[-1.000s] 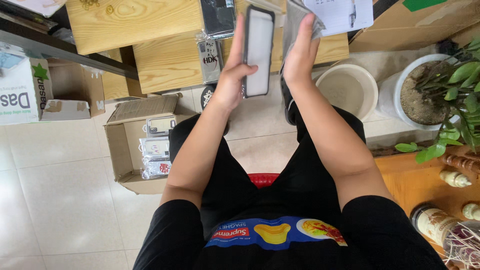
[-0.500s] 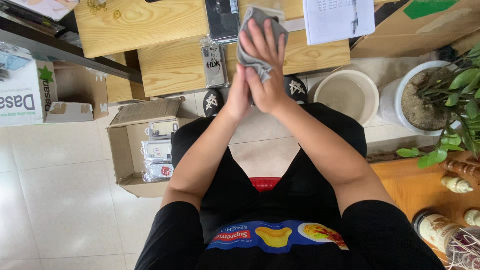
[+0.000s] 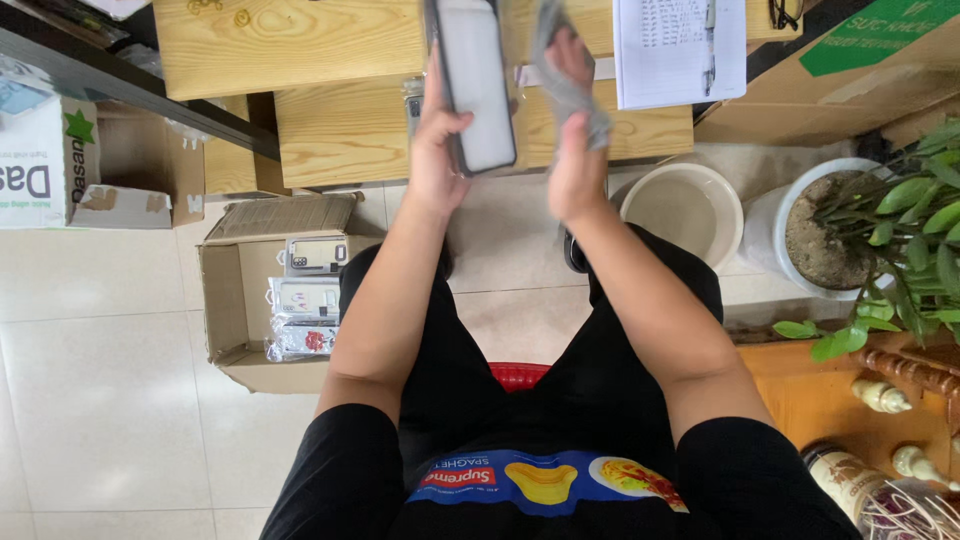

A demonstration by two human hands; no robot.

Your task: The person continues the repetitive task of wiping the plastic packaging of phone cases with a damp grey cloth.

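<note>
left hand (image 3: 440, 150) grip clamps phone (image 3: 475, 85) by its edges – rigid, slick, breakable | right hand (image 3: 575, 170) grip pinches grey cloth (image 3: 570, 75) beside it – soft, light

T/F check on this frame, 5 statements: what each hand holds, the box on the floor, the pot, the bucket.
1. The left hand holds a phone case. True.
2. The right hand is empty. False: it grips a grey cloth.
3. The open cardboard box on the floor holds packaged phone cases. True.
4. The white plant pot stands at the person's left. False: it stands at their right, by the pale bucket.
5. The pale bucket is full of water. False: it looks empty.
</note>
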